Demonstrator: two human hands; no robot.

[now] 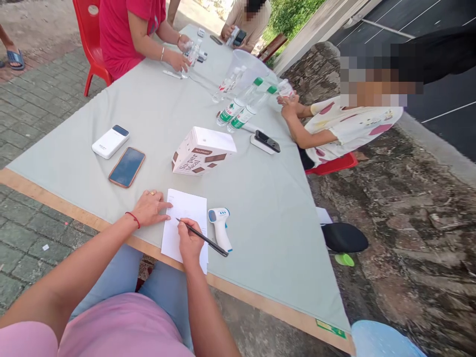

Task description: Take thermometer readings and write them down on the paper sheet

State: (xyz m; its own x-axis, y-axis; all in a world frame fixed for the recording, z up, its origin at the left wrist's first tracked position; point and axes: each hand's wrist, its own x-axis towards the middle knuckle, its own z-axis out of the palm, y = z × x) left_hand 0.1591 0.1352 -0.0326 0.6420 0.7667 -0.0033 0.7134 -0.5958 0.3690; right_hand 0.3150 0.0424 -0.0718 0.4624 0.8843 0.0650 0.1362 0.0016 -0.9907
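Note:
A white sheet of paper (185, 203) with faint print lies at the table's near edge. Lying flat with its fingers spread, my left hand (149, 208) touches the paper's left side. A black pen (208, 241) is gripped in my right hand (189, 241), its tip at the paper's middle. Just right of the paper rests a white infrared thermometer (220, 229). Beyond my left hand are a phone (127, 167) with an orange-brown case and a white power bank (110, 142). A white printed box (204, 151) stands behind the paper.
Green-capped water bottles (243, 106) and a clear plastic tub (248, 69) stand farther back on the cloth-covered table (267, 223). A black device on a white power bank (265, 142) lies right. Three people sit around the table, handling bottles or a device. A red chair (89, 44) is far left.

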